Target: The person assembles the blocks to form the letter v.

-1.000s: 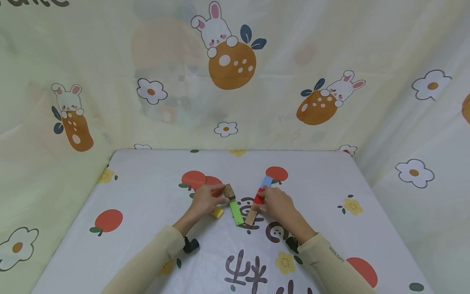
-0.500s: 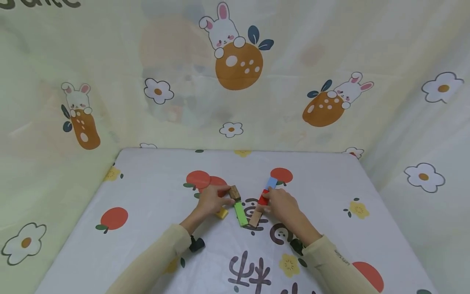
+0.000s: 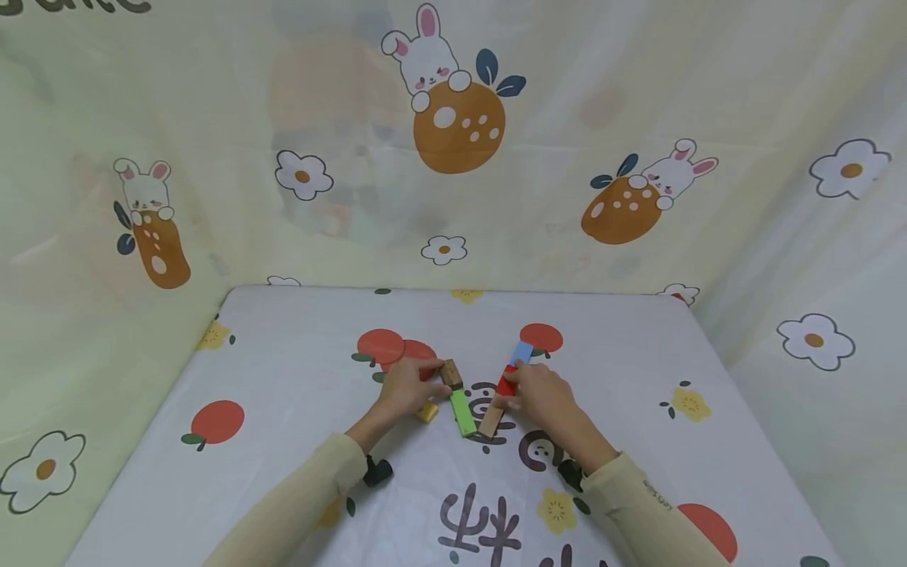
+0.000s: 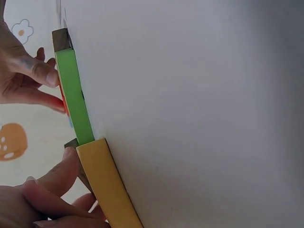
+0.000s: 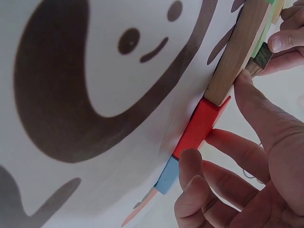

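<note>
Two slanting rows of small blocks form a V in the head view. My left hand (image 3: 404, 390) pinches a dark brown wooden block (image 3: 451, 373) at the top of the left row, against the end of a green block (image 3: 464, 413). A yellow block (image 4: 108, 185) lies apart, close below that hand. In the right row, a light wooden block (image 3: 491, 417), a red block (image 3: 506, 382) and a blue block (image 3: 522, 352) run end to end. My right hand (image 3: 542, 398) holds the red block, its thumb beside the wooden one in the right wrist view.
A white tablecloth (image 3: 298, 331) printed with fruit, flowers and dark lettering covers the table. Behind it hangs a cream curtain (image 3: 524, 213) with rabbit prints. Black straps (image 3: 378, 471) sit at the wrists.
The head view has shifted slightly. Both hands keep their places on the blocks, and the V arrangement looks the same.
</note>
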Demonstrator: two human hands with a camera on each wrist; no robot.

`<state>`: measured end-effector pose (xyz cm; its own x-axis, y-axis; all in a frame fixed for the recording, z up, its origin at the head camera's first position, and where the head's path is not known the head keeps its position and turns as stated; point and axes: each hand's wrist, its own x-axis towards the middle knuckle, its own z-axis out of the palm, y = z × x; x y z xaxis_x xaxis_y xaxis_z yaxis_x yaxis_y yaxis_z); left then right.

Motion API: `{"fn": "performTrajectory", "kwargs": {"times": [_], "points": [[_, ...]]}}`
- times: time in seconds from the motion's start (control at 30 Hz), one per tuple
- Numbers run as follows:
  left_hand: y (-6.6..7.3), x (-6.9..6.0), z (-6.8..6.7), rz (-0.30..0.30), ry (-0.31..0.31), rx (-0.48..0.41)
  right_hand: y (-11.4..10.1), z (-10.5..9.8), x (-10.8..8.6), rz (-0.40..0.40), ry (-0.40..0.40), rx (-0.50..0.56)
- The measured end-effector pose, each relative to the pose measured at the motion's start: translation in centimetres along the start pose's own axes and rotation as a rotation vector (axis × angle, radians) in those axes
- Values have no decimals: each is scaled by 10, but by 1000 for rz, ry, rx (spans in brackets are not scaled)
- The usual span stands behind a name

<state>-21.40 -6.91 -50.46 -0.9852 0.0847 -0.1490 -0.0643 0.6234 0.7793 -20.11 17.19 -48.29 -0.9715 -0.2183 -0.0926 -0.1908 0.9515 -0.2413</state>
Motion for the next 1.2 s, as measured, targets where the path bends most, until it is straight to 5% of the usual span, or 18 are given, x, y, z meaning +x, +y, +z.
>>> {"fn": "performTrajectory", "kwargs": {"times": [1.2], "points": [[5,-2,1,39,29,99,1,-1,0,-11,2,-9]]}}
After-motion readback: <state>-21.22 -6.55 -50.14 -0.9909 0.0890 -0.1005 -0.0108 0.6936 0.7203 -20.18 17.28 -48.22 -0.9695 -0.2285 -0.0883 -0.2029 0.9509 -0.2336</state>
